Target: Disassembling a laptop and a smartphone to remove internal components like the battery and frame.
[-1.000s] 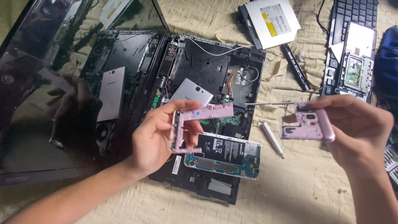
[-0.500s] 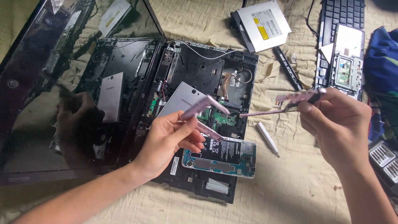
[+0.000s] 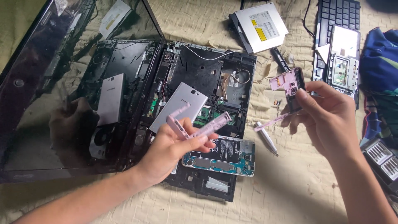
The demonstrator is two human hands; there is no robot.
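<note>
Holding two pink frame pieces (image 3: 199, 126) (image 3: 286, 83): one in left hand (image 3: 174, 145), one in right hand (image 3: 331, 120).

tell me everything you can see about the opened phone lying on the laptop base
The opened phone lies flat, back cover off, on the front edge of the stripped black laptop base. A black battery with white print fills its upper part; a teal circuit board with small metal parts runs along its lower edge. Its frame looks silver. The left hand, holding a pink plastic frame piece, hovers over its left end and hides that corner; whether they touch cannot be told.
</note>
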